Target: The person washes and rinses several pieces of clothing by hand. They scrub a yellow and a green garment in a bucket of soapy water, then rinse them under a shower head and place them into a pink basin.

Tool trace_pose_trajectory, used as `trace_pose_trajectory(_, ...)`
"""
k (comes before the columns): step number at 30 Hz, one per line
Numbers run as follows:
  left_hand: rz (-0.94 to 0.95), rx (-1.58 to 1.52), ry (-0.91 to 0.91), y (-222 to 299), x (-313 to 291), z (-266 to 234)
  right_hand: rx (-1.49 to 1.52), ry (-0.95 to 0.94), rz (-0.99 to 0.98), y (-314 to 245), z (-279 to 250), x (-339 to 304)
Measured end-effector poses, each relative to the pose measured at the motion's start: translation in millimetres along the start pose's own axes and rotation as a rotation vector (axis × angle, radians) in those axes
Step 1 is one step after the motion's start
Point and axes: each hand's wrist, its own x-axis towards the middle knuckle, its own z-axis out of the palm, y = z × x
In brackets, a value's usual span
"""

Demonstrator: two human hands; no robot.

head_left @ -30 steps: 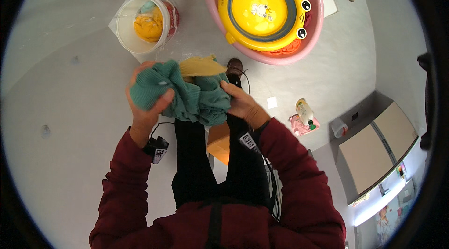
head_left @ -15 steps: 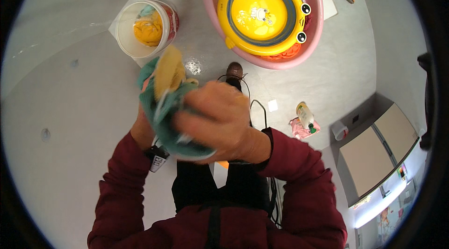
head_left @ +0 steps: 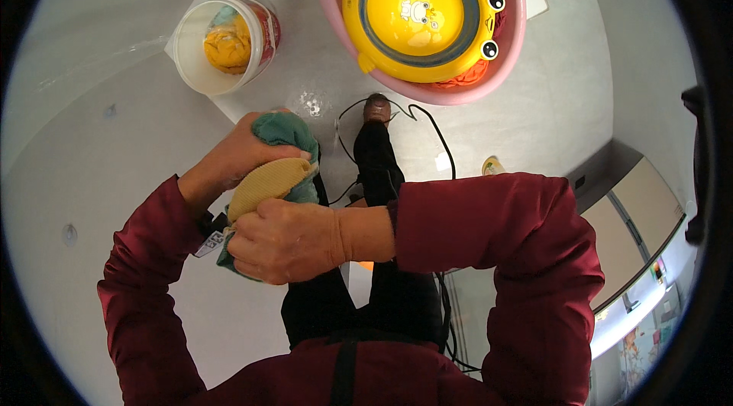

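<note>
A soft teal cloth item [head_left: 287, 131] with a tan-yellow ribbed patch [head_left: 267, 186] is held up in front of my legs. My left hand [head_left: 235, 153] grips its upper end, the thumb lying along the edge of the patch. Lower down, my right hand [head_left: 290, 242] is closed over the other end, its fingers bunched around the fabric. Teal cloth shows below and beside the right fist. What exactly the item is, I cannot make out.
A white bucket [head_left: 187, 47] holding yellow and teal cloth stands ahead on the left. Farther right, a yellow frog-shaped basin [head_left: 355, 20] rests in a pink tub [head_left: 516, 32] over laundry. A black cable [head_left: 441, 131] loops by my shoe [head_left: 377, 108]; cabinets [head_left: 615, 234] stand at right.
The teal item has been turned, its yellow patch now between my hands. My left hand has come into sight on its top end, and my right hand has moved lower left.
</note>
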Motion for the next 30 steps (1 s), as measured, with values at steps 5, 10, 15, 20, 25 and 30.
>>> trace_pose_trajectory(5, -0.013, 0.132, 0.043, -14.4, 13.7, 3.2, -0.001, -0.055, -0.015, 5.9, 19.1, -20.6)
trace_pose_trajectory(10, -0.050, 0.135, 0.113, -48.6, 31.1, 2.8, 0.049, -0.143, 0.048, 17.1, 26.7, -36.0)
trace_pose_trajectory(15, 0.138, -0.290, -0.014, -69.9, 38.2, 6.0, 0.211, 0.181, 0.622, 52.5, -12.6, -71.8)
trace_pose_trajectory(20, 0.029, -0.803, -0.097, -35.7, 83.0, 29.5, 0.396, 0.926, 1.213, 73.8, -84.4, -130.6)
trace_pose_trajectory(25, 0.345, -0.790, -0.030, -2.6, 128.2, 56.3, 0.391, 1.538, 1.361, 94.7, -116.8, -165.8)
trace_pose_trajectory(30, 0.275, -0.616, 0.174, -34.4, 123.3, 33.3, 0.429, 1.224, 1.406, 129.2, -84.9, -204.5)
